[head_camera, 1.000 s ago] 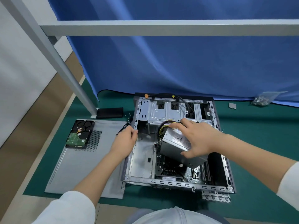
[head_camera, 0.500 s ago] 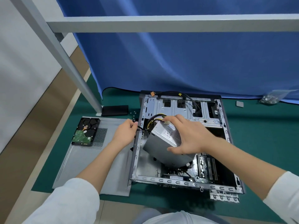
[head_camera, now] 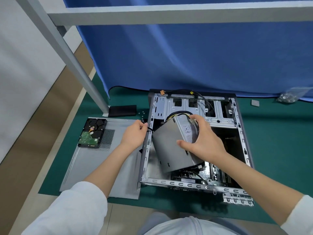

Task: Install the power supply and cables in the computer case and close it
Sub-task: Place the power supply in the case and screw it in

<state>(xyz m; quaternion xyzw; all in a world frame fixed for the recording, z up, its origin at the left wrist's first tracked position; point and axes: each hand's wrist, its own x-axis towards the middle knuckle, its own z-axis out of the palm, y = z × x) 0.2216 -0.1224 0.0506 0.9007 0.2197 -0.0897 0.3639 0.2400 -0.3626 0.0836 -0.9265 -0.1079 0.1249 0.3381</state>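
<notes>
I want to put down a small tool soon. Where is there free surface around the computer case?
Free: the side panel nearer than the hard drive; the green mat right of the computer case. Crowded: inside the case, where the right hand holds the tilted power supply; the left hand pinches a black cable at the case's left wall.

Carried the power supply leftward across the open computer case with the right hand. Tilted it toward the left wall.
</notes>
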